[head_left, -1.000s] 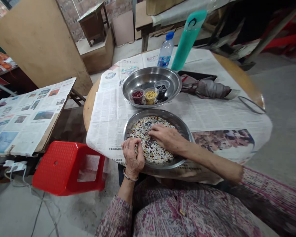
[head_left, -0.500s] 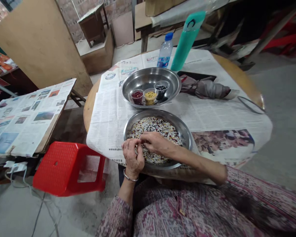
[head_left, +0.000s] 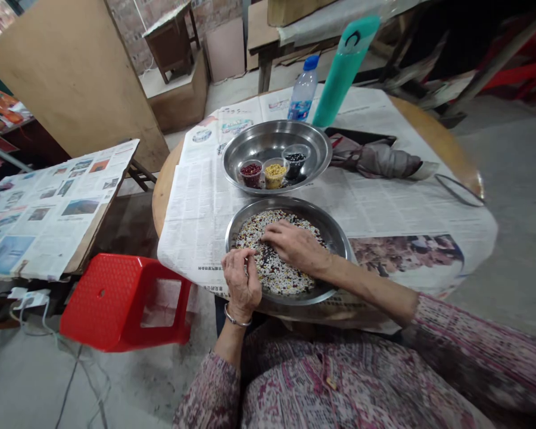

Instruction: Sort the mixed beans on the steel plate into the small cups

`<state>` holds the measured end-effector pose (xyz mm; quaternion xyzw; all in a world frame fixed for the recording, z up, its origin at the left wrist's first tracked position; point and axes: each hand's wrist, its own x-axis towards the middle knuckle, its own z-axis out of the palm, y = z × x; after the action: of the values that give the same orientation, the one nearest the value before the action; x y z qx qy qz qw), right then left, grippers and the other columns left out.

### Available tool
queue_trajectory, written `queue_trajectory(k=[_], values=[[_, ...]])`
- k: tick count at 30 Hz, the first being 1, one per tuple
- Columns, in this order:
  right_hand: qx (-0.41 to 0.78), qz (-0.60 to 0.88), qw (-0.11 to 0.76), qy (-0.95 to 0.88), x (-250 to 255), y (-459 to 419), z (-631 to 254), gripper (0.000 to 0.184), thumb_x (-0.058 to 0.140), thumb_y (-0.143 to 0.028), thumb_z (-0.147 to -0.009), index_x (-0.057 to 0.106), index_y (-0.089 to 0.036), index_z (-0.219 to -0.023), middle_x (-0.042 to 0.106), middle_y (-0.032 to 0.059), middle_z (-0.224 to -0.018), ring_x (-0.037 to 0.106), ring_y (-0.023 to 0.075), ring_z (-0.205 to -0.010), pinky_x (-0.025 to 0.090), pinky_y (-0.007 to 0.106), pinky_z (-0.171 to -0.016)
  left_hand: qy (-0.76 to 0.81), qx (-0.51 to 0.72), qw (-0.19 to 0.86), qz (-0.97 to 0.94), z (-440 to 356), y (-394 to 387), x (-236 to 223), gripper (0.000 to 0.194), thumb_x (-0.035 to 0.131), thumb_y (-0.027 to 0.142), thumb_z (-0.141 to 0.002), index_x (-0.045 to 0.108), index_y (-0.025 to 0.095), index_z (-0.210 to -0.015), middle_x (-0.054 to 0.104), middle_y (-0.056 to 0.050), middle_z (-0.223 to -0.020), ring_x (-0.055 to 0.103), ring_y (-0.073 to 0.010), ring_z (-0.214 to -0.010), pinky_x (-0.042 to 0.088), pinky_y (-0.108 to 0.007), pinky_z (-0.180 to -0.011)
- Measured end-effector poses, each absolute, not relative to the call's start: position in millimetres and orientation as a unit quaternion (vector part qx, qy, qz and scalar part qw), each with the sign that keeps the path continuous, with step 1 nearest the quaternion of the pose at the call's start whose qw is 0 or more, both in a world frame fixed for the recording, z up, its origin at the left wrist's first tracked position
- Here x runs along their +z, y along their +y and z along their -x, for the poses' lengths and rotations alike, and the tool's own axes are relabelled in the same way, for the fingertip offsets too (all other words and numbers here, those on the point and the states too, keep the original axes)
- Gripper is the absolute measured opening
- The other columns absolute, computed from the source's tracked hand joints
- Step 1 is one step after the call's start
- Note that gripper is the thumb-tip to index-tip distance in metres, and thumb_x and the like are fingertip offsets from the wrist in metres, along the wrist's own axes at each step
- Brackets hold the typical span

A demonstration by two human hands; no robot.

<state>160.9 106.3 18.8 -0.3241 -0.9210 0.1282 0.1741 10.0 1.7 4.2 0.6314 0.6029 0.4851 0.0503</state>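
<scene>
1. Near basin (head_left: 334, 239): smooth, glossy metal; far basin (head_left: 259, 143): likewise.
2. Cups (head_left: 275, 183): clear, shiny plastic.
3. Newspaper (head_left: 393, 208): matt, creased paper; table (head_left: 164, 196): smooth, lightly glossy wood.
4. Stool (head_left: 100, 307): glossy plastic, textured on top.
5. Bracelet (head_left: 237, 322): polished metal.
6. Right sleeve (head_left: 477, 333): matt, patterned cloth.

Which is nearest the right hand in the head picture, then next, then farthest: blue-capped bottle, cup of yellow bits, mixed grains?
1. Mixed grains, under the right hand, in the near bowl.
2. Cup of yellow bits, in the far bowl.
3. Blue-capped bottle, behind the far bowl.
</scene>
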Motion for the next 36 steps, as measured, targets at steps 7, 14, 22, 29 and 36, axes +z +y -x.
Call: queue_trajectory(k=[7,14,22,29,36], values=[[0.095,0.375,0.197,-0.901,18.6,124.3,-131.2,0.039,0.057,-0.04,-0.09,0.062,-0.017,-0.121,0.059,0.0146,-0.125,0.048,0.0306,-0.113,0.042,0.047,-0.094,0.602,0.485,0.046,-0.632,-9.5,2.4,2.3,0.015,0.044,0.018,-0.098,0.059,0.019,-0.101,0.065,-0.006,-0.096,0.059,-0.0185,-0.096,0.041,-0.035,-0.09],[0.193,0.173,0.108,-0.96,24.3,101.8,-140.1,0.014,0.056,-0.014,-0.082,0.066,-0.017,-0.092,0.061,0.0065,-0.089,0.054,0.0193,-0.086,0.043,0.032,-0.076,0.601,0.492,0.056,-0.627,-11.1,1.3,5.2,0.015,0.044,0.018,-0.099,0.059,0.019,-0.1,0.065,-0.005,-0.095,0.059,-0.0182,-0.096,0.041,-0.035,-0.091],[0.16,0.234,0.089,-0.955,36.9,97.0,-220.8,0.013,0.052,-0.014,-0.085,0.062,-0.021,-0.083,0.061,0.0059,-0.091,0.057,0.0204,-0.088,0.045,0.034,-0.078,0.607,0.486,0.062,-0.626,-10.5,1.0,3.9,0.014,0.046,0.018,-0.098,0.06,0.019,-0.1,0.065,-0.005,-0.092,0.058,-0.0176,-0.093,0.04,-0.034,-0.089],[0.207,0.21,0.07,-0.953,31.1,74.1,-207.1,0.016,0.051,-0.017,-0.09,0.066,-0.022,-0.086,0.065,0.0043,-0.088,0.062,0.018,-0.085,0.048,0.03,-0.074,0.609,0.475,0.058,-0.632,-10.0,1.2,4.7,0.015,0.045,0.019,-0.098,0.06,0.019,-0.099,0.065,-0.005,-0.092,0.059,-0.018,-0.093,0.04,-0.034,-0.088],[0.057,0.434,0.198,-0.877,14.4,105.0,-196.7,0.031,0.045,-0.021,-0.092,0.065,-0.016,-0.115,0.064,0.0144,-0.115,0.054,0.0285,-0.109,0.049,0.042,-0.09,0.611,0.473,0.057,-0.632,-10.0,1.4,5.1,0.014,0.046,0.018,-0.098,0.06,0.019,-0.097,0.065,-0.004,-0.089,0.059,-0.0179,-0.09,0.04,-0.034,-0.086]])
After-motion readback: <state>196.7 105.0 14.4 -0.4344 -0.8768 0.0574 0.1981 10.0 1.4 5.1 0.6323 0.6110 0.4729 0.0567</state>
